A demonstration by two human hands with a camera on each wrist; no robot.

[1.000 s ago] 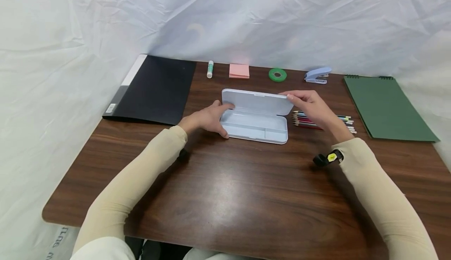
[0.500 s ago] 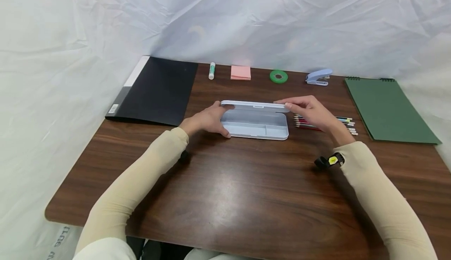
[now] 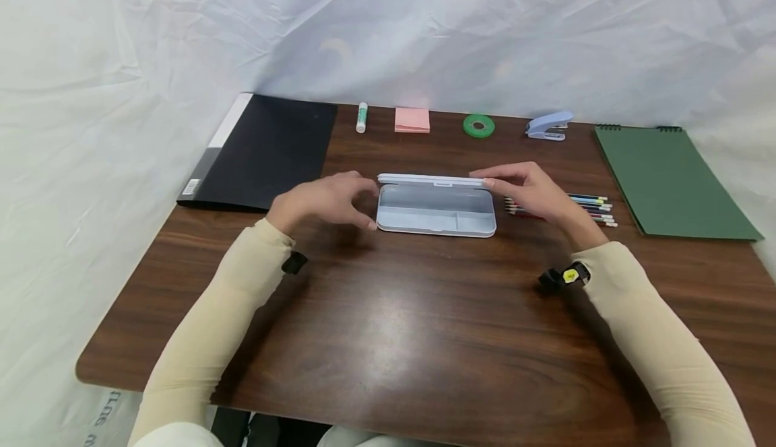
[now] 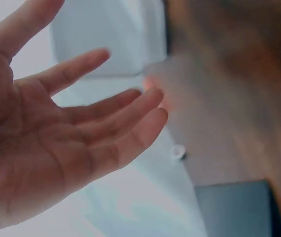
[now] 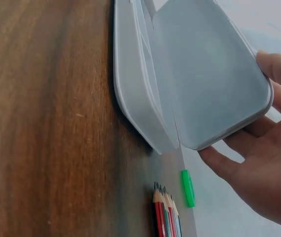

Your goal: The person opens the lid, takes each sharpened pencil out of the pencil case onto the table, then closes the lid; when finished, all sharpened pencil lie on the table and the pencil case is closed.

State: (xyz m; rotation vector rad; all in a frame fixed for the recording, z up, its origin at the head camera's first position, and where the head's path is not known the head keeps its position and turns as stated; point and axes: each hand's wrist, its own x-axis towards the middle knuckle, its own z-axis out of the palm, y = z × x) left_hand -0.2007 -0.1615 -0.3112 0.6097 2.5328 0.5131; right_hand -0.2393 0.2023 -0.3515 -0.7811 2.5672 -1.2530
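Observation:
A pale grey pencil case (image 3: 424, 220) lies on the wooden table with its lid (image 5: 209, 74) raised partway. Its tray shows a long compartment and small divided ones, with nothing in them. My right hand (image 3: 526, 190) pinches the lid's right corner, thumb on the near edge and fingers behind. My left hand (image 3: 327, 199) is just off the case's left end, fingers spread and relaxed. The left wrist view shows its palm (image 4: 36, 143) with nothing in it. Several pencils (image 3: 591, 208) lie right of the case, partly hidden under my right hand.
A black folder (image 3: 273, 151) lies at the left, a green spiral pad (image 3: 673, 184) at the right. Along the back sit a glue stick (image 3: 362, 118), pink sticky notes (image 3: 411, 120), green tape (image 3: 479, 126) and a blue stapler (image 3: 548, 126). White sheeting (image 3: 388, 29) hangs behind.
The lid has tipped forward and down from nearly upright, with my right hand still pinching it. My left hand has let go of the case's left end and moved left.

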